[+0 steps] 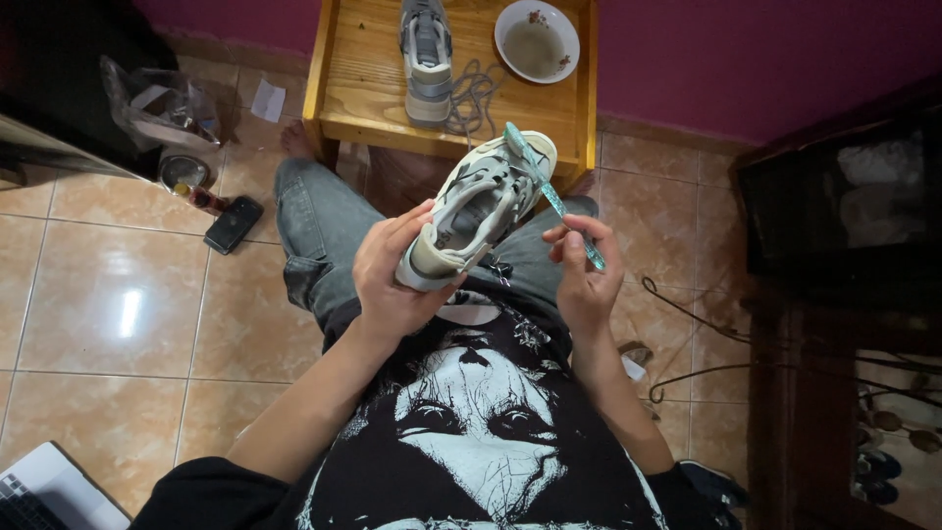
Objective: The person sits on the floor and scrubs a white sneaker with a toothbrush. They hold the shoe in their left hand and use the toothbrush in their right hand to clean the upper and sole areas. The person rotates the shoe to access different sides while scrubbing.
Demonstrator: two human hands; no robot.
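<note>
My left hand [392, 270] grips the heel of a white and grey sneaker [483, 203], holding it above my lap with the toe pointing away. My right hand [586, 270] holds a teal toothbrush [549, 192] by its handle. The brush head rests at the toe of the shoe. A second grey sneaker [426, 59] stands on the small wooden table [363, 88] ahead, its laces trailing beside it.
A white bowl [536, 39] with cloudy liquid sits on the table. A black phone [232, 225], a jar and a clear plastic bag [162, 103] lie on the tiled floor at left. A laptop corner [44, 491] shows bottom left. Dark furniture stands at right.
</note>
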